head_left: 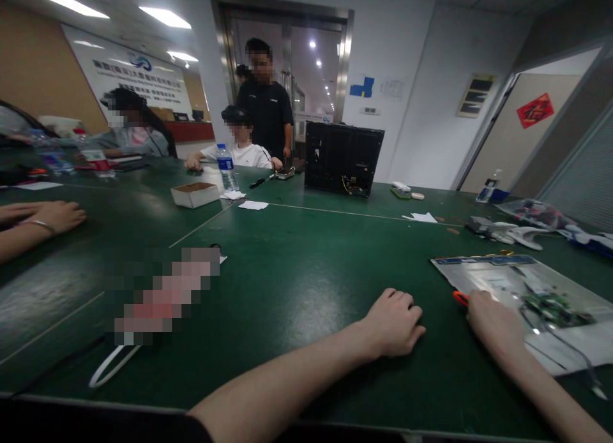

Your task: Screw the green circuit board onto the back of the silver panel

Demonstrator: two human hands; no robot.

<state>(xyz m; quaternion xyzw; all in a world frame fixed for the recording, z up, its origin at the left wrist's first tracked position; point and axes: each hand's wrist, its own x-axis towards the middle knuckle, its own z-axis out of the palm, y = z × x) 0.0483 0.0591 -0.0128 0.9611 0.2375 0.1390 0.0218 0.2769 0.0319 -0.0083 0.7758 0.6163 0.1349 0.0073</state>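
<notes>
My left hand [393,322] rests on the green tabletop [306,264], its fingers loosely curled together and the thumb to the right; I see nothing in it. My right hand [495,325] is closed around a small orange item [460,297], of which only one end shows past the fingers, so its kind is unclear. That hand is over the left edge of a flat, pale panel [488,274]. On the panel lie a green circuit board [558,306] and loose cables [575,353].
A dark boxy device [343,159] stands at the back, with a water bottle [227,165] and an open cardboard box [195,195] left of it. At left a co-worker's hands [52,218] rest on the table. A badge-like item [165,296] is blurred. Other people are behind.
</notes>
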